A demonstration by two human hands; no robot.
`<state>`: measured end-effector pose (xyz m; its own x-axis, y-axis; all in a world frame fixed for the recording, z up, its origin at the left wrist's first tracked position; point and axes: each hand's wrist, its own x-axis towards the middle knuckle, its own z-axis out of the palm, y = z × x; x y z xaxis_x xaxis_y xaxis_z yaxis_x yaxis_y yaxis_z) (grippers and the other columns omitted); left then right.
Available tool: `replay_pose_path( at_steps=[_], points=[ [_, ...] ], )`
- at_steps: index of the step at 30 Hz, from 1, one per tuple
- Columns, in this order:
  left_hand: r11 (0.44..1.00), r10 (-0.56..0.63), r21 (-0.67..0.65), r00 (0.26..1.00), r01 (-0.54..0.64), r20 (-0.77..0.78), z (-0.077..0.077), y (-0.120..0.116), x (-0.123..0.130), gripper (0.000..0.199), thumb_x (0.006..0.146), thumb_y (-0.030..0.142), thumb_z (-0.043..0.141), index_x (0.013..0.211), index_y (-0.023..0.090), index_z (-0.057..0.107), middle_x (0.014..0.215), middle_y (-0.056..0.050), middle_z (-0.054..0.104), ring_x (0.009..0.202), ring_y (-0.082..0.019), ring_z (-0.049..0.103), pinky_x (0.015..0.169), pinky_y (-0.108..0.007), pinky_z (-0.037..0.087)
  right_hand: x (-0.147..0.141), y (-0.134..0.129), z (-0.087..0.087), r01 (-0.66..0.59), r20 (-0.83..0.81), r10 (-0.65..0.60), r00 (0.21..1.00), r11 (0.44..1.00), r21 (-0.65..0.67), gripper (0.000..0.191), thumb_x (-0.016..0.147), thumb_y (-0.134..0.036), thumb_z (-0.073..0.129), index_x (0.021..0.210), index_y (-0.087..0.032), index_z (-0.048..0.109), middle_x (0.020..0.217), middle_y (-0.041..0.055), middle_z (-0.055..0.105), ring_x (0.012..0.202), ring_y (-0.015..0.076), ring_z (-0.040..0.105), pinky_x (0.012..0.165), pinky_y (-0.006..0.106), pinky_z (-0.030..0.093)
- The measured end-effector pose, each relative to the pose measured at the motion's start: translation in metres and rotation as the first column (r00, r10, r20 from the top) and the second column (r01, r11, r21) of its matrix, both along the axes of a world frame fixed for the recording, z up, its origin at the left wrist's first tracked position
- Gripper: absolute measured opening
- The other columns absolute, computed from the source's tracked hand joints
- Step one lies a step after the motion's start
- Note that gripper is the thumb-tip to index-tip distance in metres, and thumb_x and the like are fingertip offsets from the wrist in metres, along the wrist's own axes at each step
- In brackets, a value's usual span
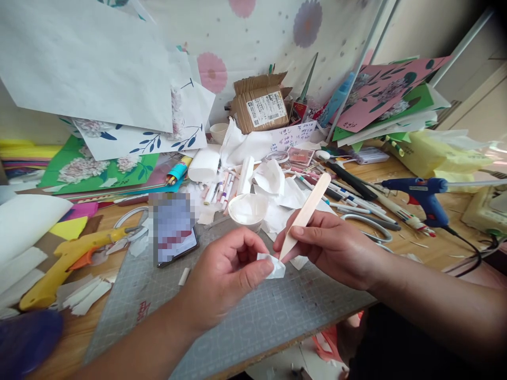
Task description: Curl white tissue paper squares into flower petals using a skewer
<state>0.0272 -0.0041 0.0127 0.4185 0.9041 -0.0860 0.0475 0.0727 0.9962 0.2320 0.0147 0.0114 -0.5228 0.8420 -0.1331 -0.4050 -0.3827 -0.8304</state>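
Between thumb and fingers, my left hand [232, 272] pinches a small piece of white paper [278, 268] above the grey cutting mat [198, 332]. My right hand [330, 245] grips a flat wooden craft stick [307, 211], tilted with its lower end against the paper piece. Just behind the hands stands a white paper cup [248, 209]; what it holds is hard to make out. Left of the cup, a phone [176, 232] with a blurred screen lies on the mat. A small white strip [184, 276] rests near my left wrist.
A yellow glue gun [67, 264] lies at the left, a blue glue gun [425, 192] with a cord at the right. Behind are markers [224, 187], crumpled white paper [273, 179] and a cardboard box [259, 103]. Flower-decorated sheets [390, 95] lean at the back right.
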Motion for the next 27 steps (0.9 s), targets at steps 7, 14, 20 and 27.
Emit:
replay_pose_path(
  at_steps=[7, 14, 20, 27],
  points=[
    [1.0, 0.013, 0.014, 0.993, -0.011, -0.118, -0.001, 0.001, -0.001, 0.014, 0.082, 0.031, 0.063, 0.075, 0.019, 0.06, 0.069, 0.003, 0.056, 0.064, -0.012, 0.047, 0.059, -0.023, 0.037, -0.003, 0.001, -0.002, 0.004, 0.053, -0.005, 0.999, 1.0, 0.017, 0.016, 0.083, -0.026, 0.07, 0.078, -0.011, 0.072, 0.081, 0.008, 0.076, 0.07, 0.0147, 0.072, 0.074, 0.026, 0.054],
    [0.999, 0.02, -0.037, 0.998, -0.022, -0.054, -0.003, -0.001, -0.003, 0.018, 0.084, 0.034, 0.061, 0.074, 0.019, 0.06, 0.067, 0.003, 0.055, 0.065, -0.012, 0.046, 0.06, -0.025, 0.035, 0.002, -0.001, 0.002, 0.042, 0.124, -0.066, 0.99, 0.981, 0.191, 0.016, 0.086, -0.03, 0.067, 0.085, -0.015, 0.073, 0.083, 0.0065, 0.074, 0.079, 0.018, 0.069, 0.081, 0.032, 0.052],
    [0.987, 0.117, -0.111, 0.993, -0.115, 0.005, -0.003, -0.002, 0.0, 0.018, 0.081, 0.031, 0.064, 0.069, 0.017, 0.062, 0.064, 0.002, 0.054, 0.064, -0.013, 0.046, 0.061, -0.026, 0.036, 0.007, -0.012, 0.02, -0.023, 0.307, -0.236, 0.922, 0.759, 0.651, 0.011, 0.091, -0.024, 0.059, 0.092, -0.021, 0.069, 0.096, 0.0055, 0.07, 0.091, 0.0199, 0.065, 0.082, 0.033, 0.05],
    [0.97, 0.166, -0.2, 0.979, -0.141, 0.118, 0.0, -0.002, 0.003, 0.018, 0.08, 0.028, 0.066, 0.066, 0.017, 0.063, 0.059, 0.004, 0.053, 0.059, -0.01, 0.045, 0.057, -0.024, 0.035, -0.002, -0.018, 0.022, -0.092, 0.356, -0.231, 0.906, 0.712, 0.696, 0.012, 0.093, -0.019, 0.055, 0.094, -0.019, 0.067, 0.095, 0.0063, 0.068, 0.09, 0.0182, 0.065, 0.08, 0.03, 0.051]
  ],
)
